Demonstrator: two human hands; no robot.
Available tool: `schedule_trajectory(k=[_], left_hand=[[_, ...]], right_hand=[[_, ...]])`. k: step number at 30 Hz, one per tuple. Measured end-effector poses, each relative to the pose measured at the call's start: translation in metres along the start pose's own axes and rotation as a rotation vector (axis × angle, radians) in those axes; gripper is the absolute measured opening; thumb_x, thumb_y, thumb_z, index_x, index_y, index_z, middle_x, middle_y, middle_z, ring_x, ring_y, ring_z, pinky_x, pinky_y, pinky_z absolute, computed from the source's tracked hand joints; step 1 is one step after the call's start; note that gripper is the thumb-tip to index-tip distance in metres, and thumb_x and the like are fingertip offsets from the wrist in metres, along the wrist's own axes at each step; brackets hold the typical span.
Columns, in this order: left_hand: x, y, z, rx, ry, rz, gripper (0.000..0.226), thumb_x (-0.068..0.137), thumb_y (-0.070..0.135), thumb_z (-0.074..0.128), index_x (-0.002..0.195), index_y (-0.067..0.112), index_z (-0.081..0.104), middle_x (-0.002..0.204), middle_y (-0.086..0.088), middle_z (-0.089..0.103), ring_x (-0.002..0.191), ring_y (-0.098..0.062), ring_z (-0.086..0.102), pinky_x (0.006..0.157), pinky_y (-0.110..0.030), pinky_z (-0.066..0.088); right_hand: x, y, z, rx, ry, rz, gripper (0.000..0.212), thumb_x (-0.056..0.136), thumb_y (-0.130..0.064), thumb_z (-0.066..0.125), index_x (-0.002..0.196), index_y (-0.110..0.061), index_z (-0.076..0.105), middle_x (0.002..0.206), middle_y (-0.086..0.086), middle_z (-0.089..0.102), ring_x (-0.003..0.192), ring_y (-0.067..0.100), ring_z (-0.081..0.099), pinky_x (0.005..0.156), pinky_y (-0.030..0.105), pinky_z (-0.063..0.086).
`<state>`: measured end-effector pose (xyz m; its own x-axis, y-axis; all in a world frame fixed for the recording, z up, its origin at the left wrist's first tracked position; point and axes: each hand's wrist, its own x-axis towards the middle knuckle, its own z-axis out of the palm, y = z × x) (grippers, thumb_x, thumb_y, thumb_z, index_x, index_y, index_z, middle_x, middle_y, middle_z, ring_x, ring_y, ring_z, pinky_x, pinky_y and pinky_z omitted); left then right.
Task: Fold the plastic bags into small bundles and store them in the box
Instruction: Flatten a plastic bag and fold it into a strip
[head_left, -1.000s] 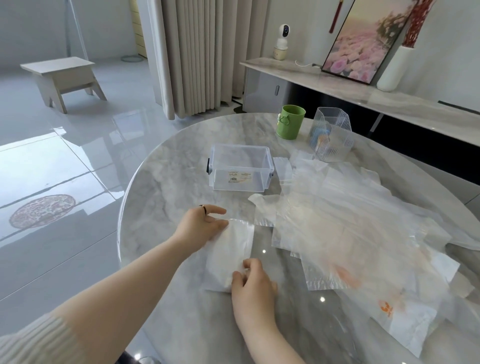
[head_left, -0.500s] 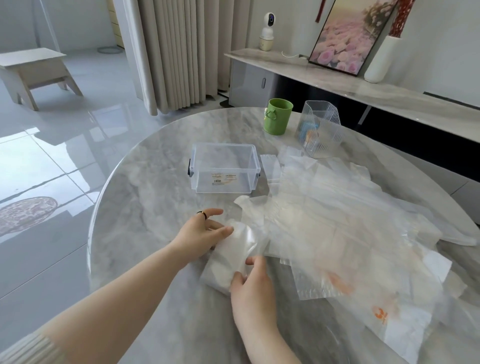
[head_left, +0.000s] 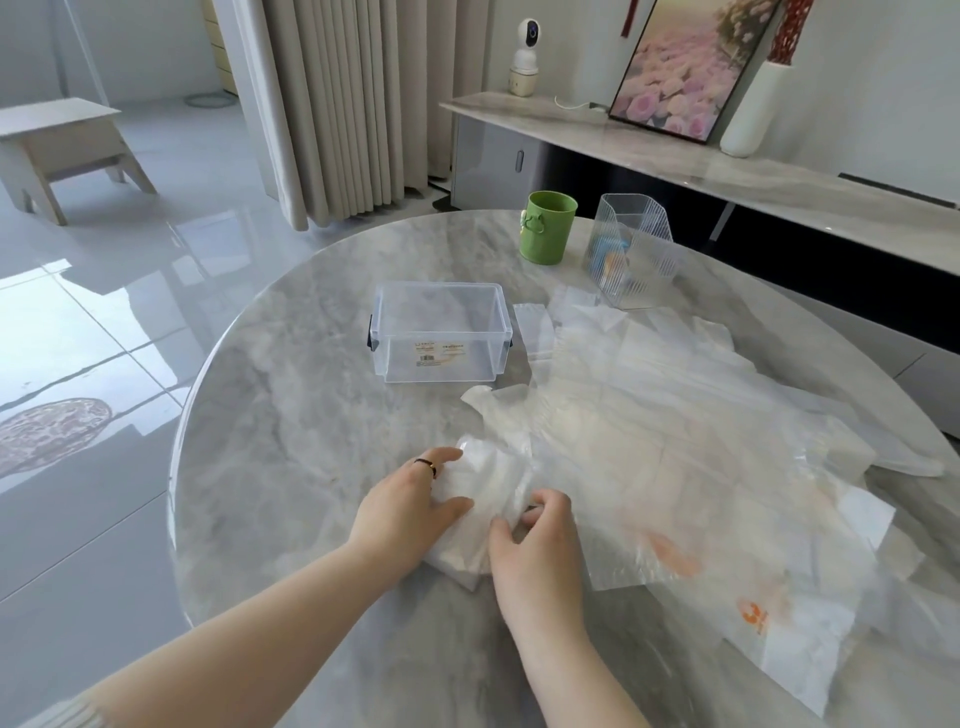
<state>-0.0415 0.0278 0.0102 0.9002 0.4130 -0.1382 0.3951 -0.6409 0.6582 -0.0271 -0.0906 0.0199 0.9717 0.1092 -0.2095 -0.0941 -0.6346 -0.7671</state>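
A partly folded translucent plastic bag (head_left: 485, 486) lies on the marble table near its front. My left hand (head_left: 410, 506) holds its left side, thumb on top and fingers reaching under the plastic. My right hand (head_left: 537, 540) pinches the bag's near right edge with curled fingers. A clear plastic box (head_left: 440, 332) with nothing visible inside stands farther back, apart from both hands. A spread pile of flat plastic bags (head_left: 701, 441) covers the table's right side, touching the bag that I hold.
A green cup (head_left: 548, 235) and a ribbed clear container (head_left: 631, 249) stand at the table's far edge. The round marble table (head_left: 291, 441) ends at the left above a glossy floor. A sideboard with a picture and a white vase runs behind.
The flat folded bag has been gathered up and bunched between my hands. My right fingers have curled onto its edge. The view has shifted slightly.
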Motion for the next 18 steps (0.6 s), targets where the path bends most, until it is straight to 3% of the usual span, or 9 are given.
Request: schedule_trajectory(k=[2,4,7,10,12,15,18], left_hand=[[-0.001,-0.001,0.001,0.028,-0.008,0.027,0.051,0.087,0.033,0.058,0.134,0.035,0.038,0.125,0.007,0.051,0.099,-0.011,0.050,0.083,-0.019,0.037],[-0.004,-0.004,-0.002,0.057,-0.033,0.053,0.052,0.087,0.033,0.057,0.135,0.037,0.036,0.122,0.008,0.051,0.088,-0.009,0.045,0.078,-0.017,0.035],[-0.012,-0.012,-0.013,0.080,-0.104,0.061,0.056,0.087,0.030,0.059,0.136,0.037,0.033,0.107,0.004,0.051,0.084,-0.008,0.043,0.073,-0.018,0.034],[-0.024,-0.023,-0.025,0.035,-0.162,0.042,0.061,0.084,0.024,0.063,0.135,0.036,0.033,0.081,0.007,0.051,0.071,-0.002,0.044,0.071,-0.015,0.037],[-0.031,-0.026,-0.027,0.077,-0.194,0.053,0.062,0.083,0.025,0.064,0.135,0.038,0.032,0.068,0.014,0.036,0.062,-0.001,0.039,0.060,-0.011,0.034],[-0.033,-0.024,-0.025,0.117,-0.205,0.068,0.066,0.082,0.030,0.066,0.136,0.039,0.029,0.070,0.015,0.031,0.069,-0.009,0.038,0.063,-0.017,0.031],[-0.031,-0.021,-0.022,0.152,-0.198,0.080,0.070,0.080,0.036,0.066,0.137,0.038,0.025,0.075,0.016,0.032,0.072,-0.009,0.038,0.067,-0.018,0.030]], right_hand=[[0.004,0.000,-0.002,-0.042,-0.041,0.015,0.018,0.091,-0.022,0.050,0.106,-0.019,0.040,0.105,-0.001,0.058,0.100,0.018,0.054,0.070,0.025,0.036],[0.006,-0.001,0.000,-0.121,-0.099,0.004,0.025,0.093,-0.022,0.048,0.117,-0.017,0.045,0.110,0.000,0.062,0.105,0.017,0.056,0.070,0.022,0.034],[0.001,-0.001,0.005,-0.169,-0.200,-0.039,0.027,0.092,-0.021,0.049,0.118,-0.016,0.052,0.113,-0.001,0.062,0.108,0.016,0.057,0.082,0.021,0.039],[-0.005,0.001,0.005,-0.163,-0.255,-0.082,0.007,0.090,-0.025,0.052,0.083,-0.023,0.054,0.083,-0.008,0.059,0.086,0.013,0.056,0.069,0.022,0.039],[-0.004,0.003,0.002,-0.148,-0.255,-0.099,0.022,0.090,-0.025,0.051,0.069,-0.025,0.044,0.069,-0.012,0.049,0.076,0.012,0.050,0.058,0.021,0.036],[0.005,0.002,-0.006,-0.118,-0.172,-0.202,0.005,0.091,-0.022,0.051,0.087,-0.021,0.054,0.084,-0.010,0.049,0.078,0.009,0.048,0.063,0.021,0.033],[0.021,-0.008,-0.008,-0.164,-0.230,-0.323,0.020,0.092,-0.021,0.051,0.110,-0.017,0.059,0.107,-0.008,0.052,0.086,0.005,0.043,0.067,0.016,0.032]])
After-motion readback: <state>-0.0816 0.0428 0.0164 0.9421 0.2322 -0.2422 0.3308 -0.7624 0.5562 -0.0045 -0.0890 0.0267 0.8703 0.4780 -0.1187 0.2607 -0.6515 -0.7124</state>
